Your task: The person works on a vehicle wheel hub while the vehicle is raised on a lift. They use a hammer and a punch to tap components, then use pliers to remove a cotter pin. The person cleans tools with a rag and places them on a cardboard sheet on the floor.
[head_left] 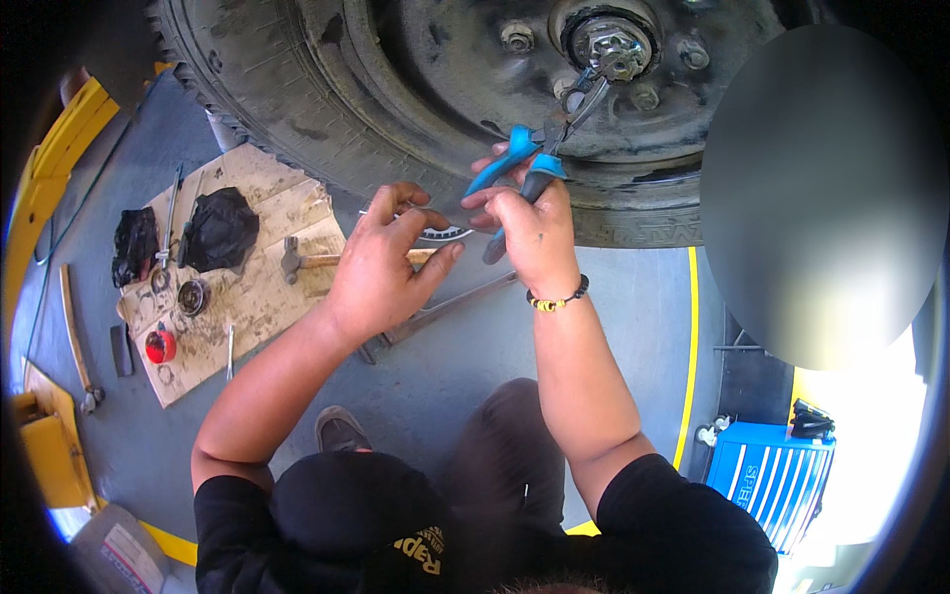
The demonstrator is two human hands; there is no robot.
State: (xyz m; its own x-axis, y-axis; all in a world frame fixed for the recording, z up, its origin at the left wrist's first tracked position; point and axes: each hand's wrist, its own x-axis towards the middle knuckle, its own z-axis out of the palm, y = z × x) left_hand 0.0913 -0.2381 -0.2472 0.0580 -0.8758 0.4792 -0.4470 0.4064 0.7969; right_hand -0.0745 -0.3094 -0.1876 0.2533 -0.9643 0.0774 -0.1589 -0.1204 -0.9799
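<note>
Blue-and-black handled pliers [550,139] are in my right hand [532,216], fingers wrapped round the handles, which stand spread apart. Their metal jaws reach up to the greasy hub nut [616,51] at the middle of the wheel [445,89]; whether they grip anything there is too small to tell. My left hand [388,252] hovers left of the pliers, below the tyre, with bent fingers and the thumb apart. A thin, shiny bit shows at its fingers, too small to name. Behind this hand a curved, ridged piece [447,235] is partly hidden.
On the floor at left, a stained cardboard sheet [287,178] bears a hammer [291,259], black crumpled gloves or rags [220,230], a red cap [160,346] and a round tin [193,296]. Another hammer [91,398] lies farther left. A blue tool cabinet [772,475] stands lower right.
</note>
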